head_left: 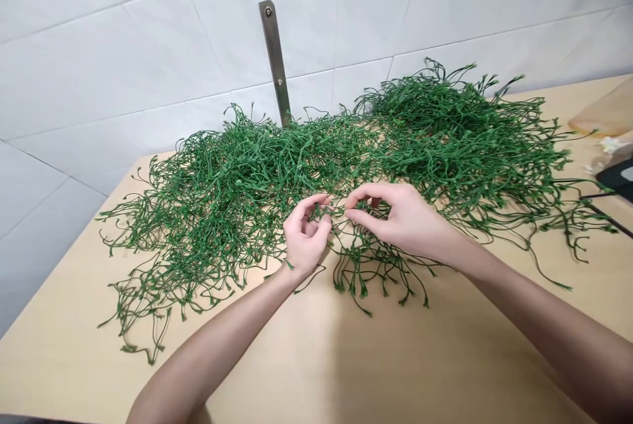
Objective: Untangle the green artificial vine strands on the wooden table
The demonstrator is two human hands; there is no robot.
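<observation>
My left hand [307, 233] is closed, its thumb and fingers curled around a thin green stem with small tufted ends. Just to its right, my right hand [390, 213] pinches with thumb and forefinger; whatever lies between those fingertips is too small to make out. Below and behind the right hand lies a small bunch of green stems [380, 262]. Beyond both hands spreads a large tangled heap of the same stems, with a left pile [227, 173] and a thicker right pile [459, 127].
A light wooden table [277, 371] bears everything and meets a white tiled wall [123, 61]. An upright metal bracket [274, 58] rises behind the heap. At the right edge are a clear plastic bag [606, 111], small white bits [612, 144] and a black object [618, 177].
</observation>
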